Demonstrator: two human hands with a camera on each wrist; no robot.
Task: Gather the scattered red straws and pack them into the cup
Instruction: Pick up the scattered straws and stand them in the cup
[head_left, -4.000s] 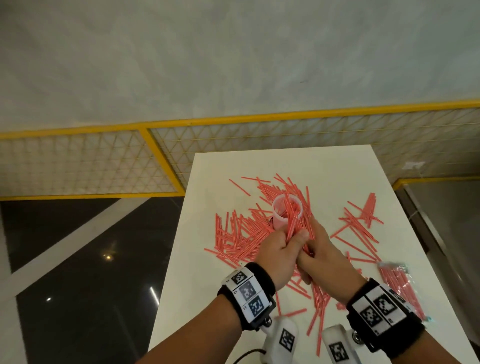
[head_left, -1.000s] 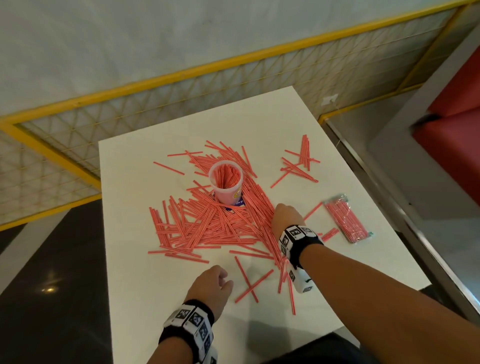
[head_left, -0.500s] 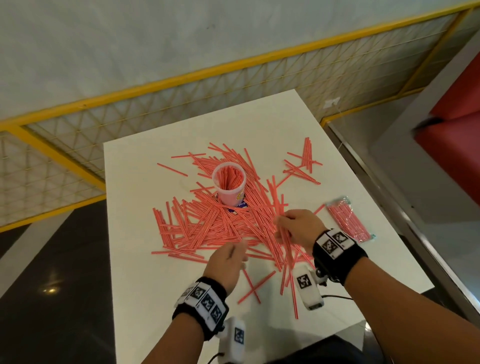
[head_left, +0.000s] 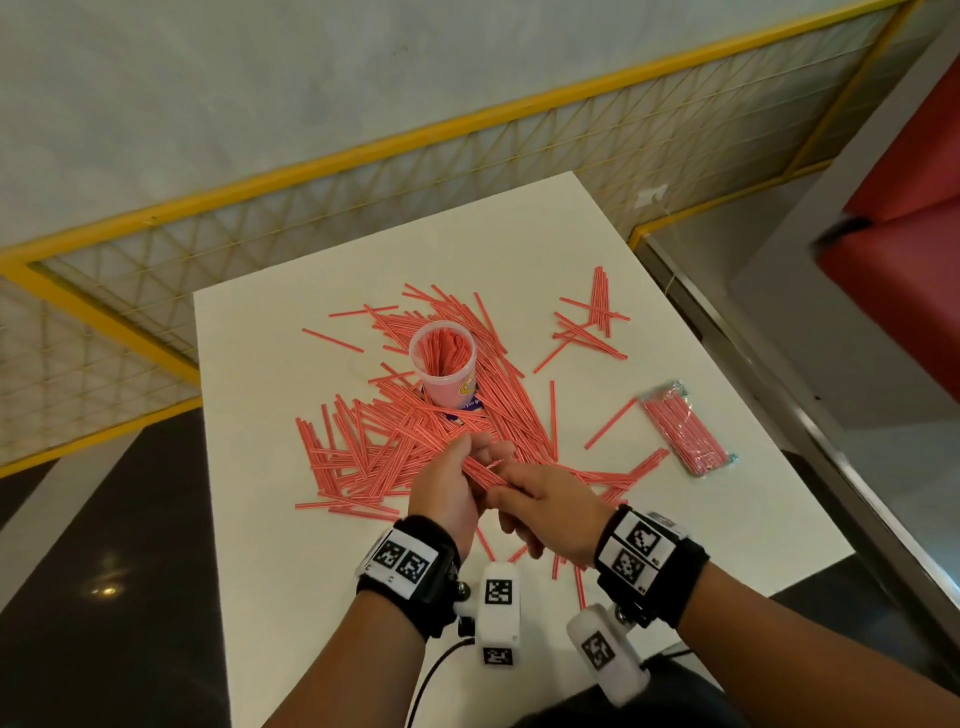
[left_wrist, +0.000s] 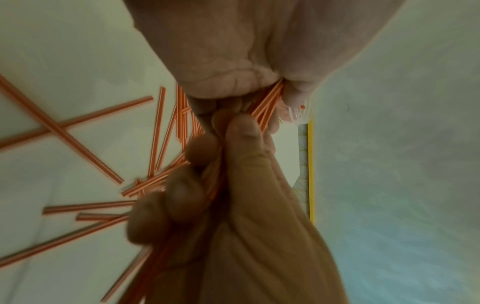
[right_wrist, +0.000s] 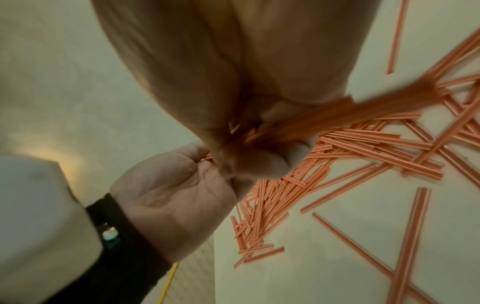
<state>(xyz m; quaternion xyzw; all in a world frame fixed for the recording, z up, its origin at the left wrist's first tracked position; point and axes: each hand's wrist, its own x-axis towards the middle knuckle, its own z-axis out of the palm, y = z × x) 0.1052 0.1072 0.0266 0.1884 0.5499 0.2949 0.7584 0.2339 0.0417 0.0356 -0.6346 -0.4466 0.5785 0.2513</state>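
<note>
Thin plastic straws (head_left: 395, 447), a translucent plastic cup (head_left: 443, 364), a smooth matt white table (head_left: 291, 597).

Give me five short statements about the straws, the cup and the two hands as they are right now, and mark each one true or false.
1. The cup stands upright with straws inside. True.
2. Both hands hold a bundle of straws together. True: the left hand and right hand grip it.
3. The wrapped pack of straws lies left of the cup. False: it lies to the right.
4. The table has been swept free of loose straws. False: many still lie scattered.
5. The cup lies on its side. False: it is upright.
</note>
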